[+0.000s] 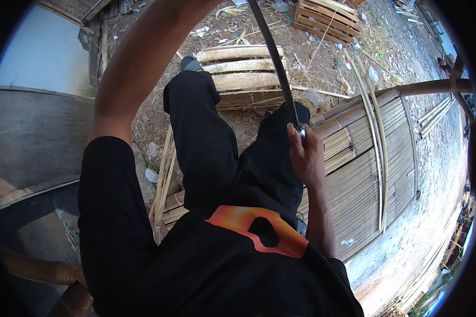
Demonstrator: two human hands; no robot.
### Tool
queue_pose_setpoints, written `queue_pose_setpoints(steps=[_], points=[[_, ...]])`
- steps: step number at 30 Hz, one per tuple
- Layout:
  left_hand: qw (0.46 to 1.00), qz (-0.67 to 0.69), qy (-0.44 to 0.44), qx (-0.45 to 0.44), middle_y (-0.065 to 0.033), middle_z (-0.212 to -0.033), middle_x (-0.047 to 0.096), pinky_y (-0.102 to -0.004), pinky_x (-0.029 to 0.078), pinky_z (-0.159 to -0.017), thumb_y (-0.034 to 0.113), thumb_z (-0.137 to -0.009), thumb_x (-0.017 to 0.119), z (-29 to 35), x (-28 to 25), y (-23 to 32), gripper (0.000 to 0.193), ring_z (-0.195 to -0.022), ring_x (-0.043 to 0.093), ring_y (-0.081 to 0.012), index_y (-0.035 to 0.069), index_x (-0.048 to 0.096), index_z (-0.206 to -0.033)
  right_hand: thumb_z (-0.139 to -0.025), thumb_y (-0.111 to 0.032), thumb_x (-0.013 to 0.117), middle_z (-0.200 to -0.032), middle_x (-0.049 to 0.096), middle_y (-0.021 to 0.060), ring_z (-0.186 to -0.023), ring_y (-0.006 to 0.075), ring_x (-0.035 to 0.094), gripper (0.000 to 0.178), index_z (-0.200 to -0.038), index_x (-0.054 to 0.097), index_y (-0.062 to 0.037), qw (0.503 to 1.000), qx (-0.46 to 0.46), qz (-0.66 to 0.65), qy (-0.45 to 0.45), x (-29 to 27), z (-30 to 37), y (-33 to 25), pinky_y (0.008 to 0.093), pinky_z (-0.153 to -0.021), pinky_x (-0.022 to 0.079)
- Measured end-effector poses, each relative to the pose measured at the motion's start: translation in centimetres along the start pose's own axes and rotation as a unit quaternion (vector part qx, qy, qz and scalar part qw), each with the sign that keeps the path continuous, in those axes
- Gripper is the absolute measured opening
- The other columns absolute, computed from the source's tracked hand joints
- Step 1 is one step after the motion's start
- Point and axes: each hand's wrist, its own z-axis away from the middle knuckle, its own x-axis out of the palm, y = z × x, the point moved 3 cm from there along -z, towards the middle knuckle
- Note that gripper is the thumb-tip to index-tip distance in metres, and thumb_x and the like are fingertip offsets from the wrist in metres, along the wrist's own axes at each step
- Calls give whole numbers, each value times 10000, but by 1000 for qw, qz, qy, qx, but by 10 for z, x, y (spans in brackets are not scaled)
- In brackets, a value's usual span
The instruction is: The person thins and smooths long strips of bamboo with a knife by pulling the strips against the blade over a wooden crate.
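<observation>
- Ground point(396, 47): earth strewn with straw and scraps, spreading out past your feet.
- Bamboo bench point(349, 195): you appear to sit on it, knees bent over its front edge, which probably leaves both arms free above your lap.
- Near slatted crate point(241, 81): on the ground beyond the bench's front edge, your left shoe point(191, 64) close against its left end.
- Far slatted crate point(325, 24): farther out on the ground, well apart from the near one.
- Long pale strips point(378, 174): laid across the bench toward its right end, overhanging the front edge; there they seem within your reach yet away from your lap.
- Dark strip point(272, 47): long and narrow, it runs from above your right thigh, outward past the bench's front edge and across the near crate's right end, leaving view at the top.
- Left forearm point(143, 74): stretches far outward; your left hand is out of view, so you cannot tell its fingers' state.
- Right hand point(308, 156): fingers curled closed around the dark strip's near end, thumb along the top, presumably to steady it.
- Shiny piece point(302, 132): by your thumb, too small to identify.
</observation>
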Motion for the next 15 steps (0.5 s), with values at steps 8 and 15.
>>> queue_pose_setpoints(steps=[8, 15], points=[[967, 173, -184, -20, -92, -1581, 317, -581, -3, -1208, 670, -987, 188, 14, 100, -6, 697, -1492, 180, -337, 233, 440, -1468, -971, -383, 615, -576, 544, 195, -554, 413, 567, 460, -780, 506, 22, 999, 7, 45, 26, -13, -10, 2, 441, -511, 406], [1000, 6, -13, 2, -78, -1589, 298, -539, 18, -1226, 646, -997, 150, -13, 15, -9, 668, -1495, 186, -289, 270, 422, -1478, -973, -376, 612, -569, 537, 191, -534, 414, 531, 448, -790, 511, 21, 1000, 10, 12, 8, -6, -9, 7, 436, -511, 404]])
